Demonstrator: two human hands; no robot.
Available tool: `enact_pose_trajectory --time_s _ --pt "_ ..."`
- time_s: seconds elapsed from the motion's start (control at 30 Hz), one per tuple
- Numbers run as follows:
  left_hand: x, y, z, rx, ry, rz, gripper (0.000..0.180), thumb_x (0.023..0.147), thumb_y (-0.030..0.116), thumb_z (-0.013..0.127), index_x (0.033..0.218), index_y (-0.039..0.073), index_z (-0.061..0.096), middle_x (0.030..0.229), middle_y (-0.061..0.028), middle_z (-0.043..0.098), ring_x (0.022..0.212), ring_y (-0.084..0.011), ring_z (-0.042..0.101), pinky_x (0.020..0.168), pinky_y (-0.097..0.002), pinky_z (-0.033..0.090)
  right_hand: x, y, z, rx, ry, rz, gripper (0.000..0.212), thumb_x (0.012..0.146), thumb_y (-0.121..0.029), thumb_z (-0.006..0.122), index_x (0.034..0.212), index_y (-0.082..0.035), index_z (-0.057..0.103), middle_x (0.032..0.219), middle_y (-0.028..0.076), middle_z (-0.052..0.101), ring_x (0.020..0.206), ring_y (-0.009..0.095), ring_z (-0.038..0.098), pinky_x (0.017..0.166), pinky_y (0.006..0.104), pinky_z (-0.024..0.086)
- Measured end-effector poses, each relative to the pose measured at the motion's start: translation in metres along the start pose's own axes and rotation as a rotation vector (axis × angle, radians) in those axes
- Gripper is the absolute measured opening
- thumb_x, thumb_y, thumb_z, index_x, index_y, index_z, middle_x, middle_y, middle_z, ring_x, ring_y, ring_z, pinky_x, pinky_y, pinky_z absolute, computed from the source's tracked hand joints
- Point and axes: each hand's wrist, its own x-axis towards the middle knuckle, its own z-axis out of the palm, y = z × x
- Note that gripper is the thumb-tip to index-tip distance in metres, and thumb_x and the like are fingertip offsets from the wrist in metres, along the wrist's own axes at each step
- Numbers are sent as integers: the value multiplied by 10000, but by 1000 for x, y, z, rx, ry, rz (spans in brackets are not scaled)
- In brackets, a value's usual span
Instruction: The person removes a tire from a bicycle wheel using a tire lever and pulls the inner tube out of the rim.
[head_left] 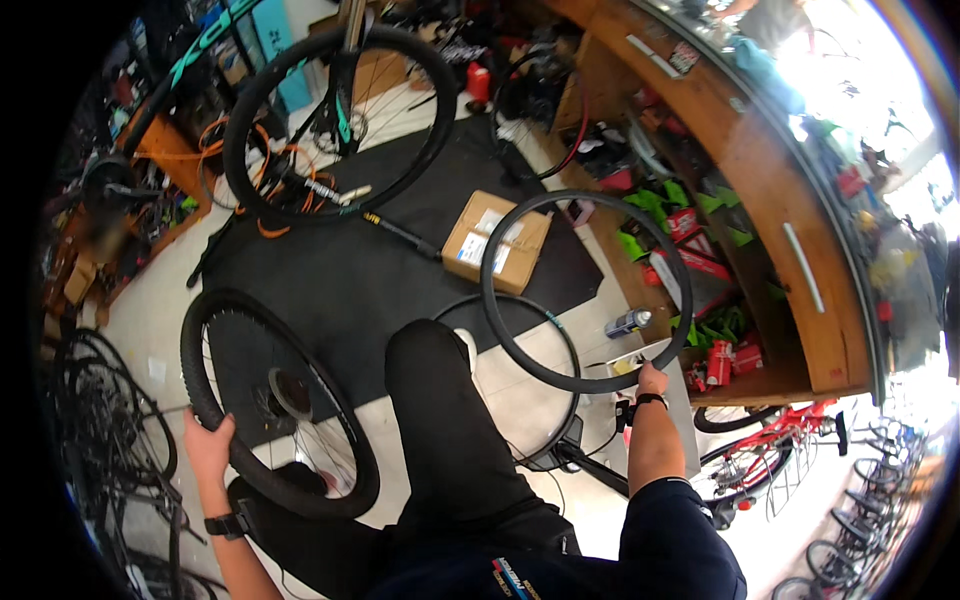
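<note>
My left hand [208,450] is wrapped round the knobbly tyre of a bicycle wheel [290,393]. The wheel leans upright beside my left leg, with its sprockets and spokes showing. On the right, my right hand [651,379] grips the lower edge of a loose bicycle tyre [565,381], a smooth dark ring with no spokes or hub. It is raised above the floor, partly in front of a cardboard box [497,240]. Behind it, lower down, a thin dark hoop [576,365] shows near a black stand-like piece [560,450].
A black mat [300,260] covers the floor ahead, under a bicycle's wheel [240,170] and a long black tube [400,233]. A spray can [628,322] stands by the wooden counter [770,200]. A red bicycle [770,445] is at right, stacked wheels [110,400] at left.
</note>
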Motion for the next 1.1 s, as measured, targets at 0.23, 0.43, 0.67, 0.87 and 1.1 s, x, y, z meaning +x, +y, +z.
enact_pose_trajectory --time_s 0.23,0.43,0.67,0.87,1.1 --pt "-13 42 12 -105 -57 40 865 759 443 748 1337 -99 400 1149 -348 603 1104 -464 584 943 -454 464 -87 -83 -56 33 213 -496 493 746 -379 740 932 69 654 921 284 673 938 438 650 850 474 511" --pt "-25 62 30 -265 -166 20 951 751 503 742 1359 -124 367 1207 -347 579 1173 -464 544 981 -454 441 -148 -188 -102 222 227 -872 355 730 -254 697 957 12 639 930 247 672 926 409 648 831 460 497" --pt "-5 47 15 -673 -534 -161 541 748 381 791 940 -103 645 848 -138 654 727 -230 649 575 -375 497 -283 -305 -185 488 158 -1294 321 763 -182 679 982 37 596 936 257 646 925 422 626 816 454 491" --pt "-8 55 3 -868 -463 -124 420 764 338 780 819 -63 667 712 -73 640 585 -187 617 469 -335 435 -329 -326 -230 543 100 -1505 340 760 -139 726 1016 34 585 977 223 621 947 404 606 826 438 487" --pt "-29 58 -3 -928 -495 -72 366 792 291 775 812 -62 681 720 -86 670 583 -164 628 507 -311 473 -317 -308 -230 360 57 -1685 287 769 -122 714 1010 -2 617 925 181 607 866 373 611 765 410 490"
